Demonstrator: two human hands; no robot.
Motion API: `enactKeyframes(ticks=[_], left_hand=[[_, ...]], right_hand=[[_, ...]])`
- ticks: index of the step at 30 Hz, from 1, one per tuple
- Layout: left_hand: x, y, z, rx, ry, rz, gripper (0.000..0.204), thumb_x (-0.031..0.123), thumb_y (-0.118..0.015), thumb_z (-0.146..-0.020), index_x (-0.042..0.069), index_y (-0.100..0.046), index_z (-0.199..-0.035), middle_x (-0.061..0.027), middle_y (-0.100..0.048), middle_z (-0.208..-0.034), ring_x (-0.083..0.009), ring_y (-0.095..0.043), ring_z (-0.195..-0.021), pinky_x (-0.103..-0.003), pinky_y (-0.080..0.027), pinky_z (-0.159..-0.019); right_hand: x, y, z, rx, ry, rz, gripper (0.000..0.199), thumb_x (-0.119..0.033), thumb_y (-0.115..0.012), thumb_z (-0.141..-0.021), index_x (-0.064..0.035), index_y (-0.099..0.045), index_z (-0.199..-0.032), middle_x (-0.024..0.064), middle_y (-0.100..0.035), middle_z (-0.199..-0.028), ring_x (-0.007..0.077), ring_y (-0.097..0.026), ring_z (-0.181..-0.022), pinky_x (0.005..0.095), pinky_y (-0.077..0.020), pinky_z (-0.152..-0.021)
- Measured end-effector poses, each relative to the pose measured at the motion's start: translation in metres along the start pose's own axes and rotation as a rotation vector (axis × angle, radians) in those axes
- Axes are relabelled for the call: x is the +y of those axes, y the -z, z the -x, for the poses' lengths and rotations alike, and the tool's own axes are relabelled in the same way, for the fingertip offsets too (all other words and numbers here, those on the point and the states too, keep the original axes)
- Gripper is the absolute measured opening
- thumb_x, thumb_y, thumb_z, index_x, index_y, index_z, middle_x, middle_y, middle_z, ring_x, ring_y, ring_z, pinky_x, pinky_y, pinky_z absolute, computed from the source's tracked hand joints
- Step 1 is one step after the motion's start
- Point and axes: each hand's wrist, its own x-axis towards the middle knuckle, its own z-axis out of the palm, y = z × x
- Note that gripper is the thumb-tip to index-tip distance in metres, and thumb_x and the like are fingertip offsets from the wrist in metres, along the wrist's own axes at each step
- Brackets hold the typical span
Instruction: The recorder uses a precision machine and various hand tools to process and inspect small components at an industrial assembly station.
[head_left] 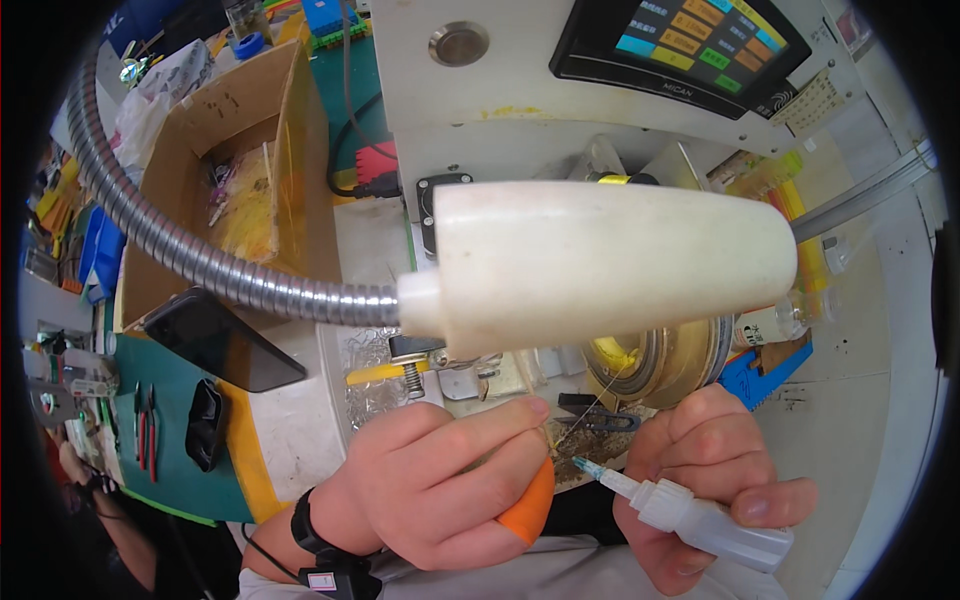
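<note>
Over the worktop's near edge, the left hand encloses a rounded orange object; the right hand grips a translucent white squeeze bottle. Its teal-tipped nozzle appears short of the fine strand; contact seems outstanding, completed work indeterminable.

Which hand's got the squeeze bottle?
The right hand: it grips the translucent bottle with the teal-stained tip. The left hand instead has an orange object under its fingers.
</note>
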Motion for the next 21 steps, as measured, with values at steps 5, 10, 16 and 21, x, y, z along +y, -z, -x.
enactKeyframes(ticks=[5,10,16,21], left_hand=[[0.0,0.0,0.001,0.002,0.004,-0.009,0.032,0.015,-0.084,-0.075,0.011,-0.068,-0.102,-0.0073,-0.076,-0.112,-0.0244,-0.076,-0.1,-0.03,-0.038,-0.057],[-0.003,-0.003,-0.003,0.029,-0.026,-0.024,0.033,0.016,-0.085,-0.075,0.01,-0.068,-0.103,-0.0073,-0.075,-0.11,-0.0246,-0.076,-0.1,-0.03,-0.038,-0.057],[-0.003,0.0,0.001,-0.037,-0.089,-0.032,0.041,0.019,-0.088,-0.071,0.011,-0.068,-0.107,-0.0079,-0.075,-0.11,-0.0267,-0.076,-0.098,-0.033,-0.04,-0.058],[-0.002,-0.013,-0.004,0.048,-0.061,-0.124,0.032,0.014,-0.083,-0.069,0.01,-0.06,-0.092,-0.0109,-0.075,-0.104,-0.0289,-0.078,-0.093,-0.031,-0.042,-0.055]], right_hand=[[0.0,-0.016,-0.004,0.055,-0.019,0.085,0.038,-0.019,-0.071,-0.1,-0.002,-0.053,-0.128,0.0068,-0.061,-0.082,0.0151,-0.048,-0.052,0.0296,-0.0336,-0.042],[-0.015,-0.004,-0.007,0.377,-0.072,0.056,0.038,-0.034,-0.067,-0.104,-0.0065,-0.044,-0.119,0.0039,-0.057,-0.073,0.0136,-0.043,-0.052,0.0314,-0.0354,-0.058],[-0.024,0.099,-0.035,0.519,-0.213,0.109,0.033,-0.037,-0.052,-0.111,-0.0059,-0.056,-0.122,0.0028,-0.058,-0.077,0.0122,-0.042,-0.056,0.0299,-0.0363,-0.062],[-0.024,0.207,-0.045,0.797,-0.267,0.48,0.029,-0.031,-0.051,-0.112,-0.0048,-0.061,-0.121,0.0011,-0.06,-0.083,0.0079,-0.045,-0.061,0.0248,-0.0346,-0.056]])
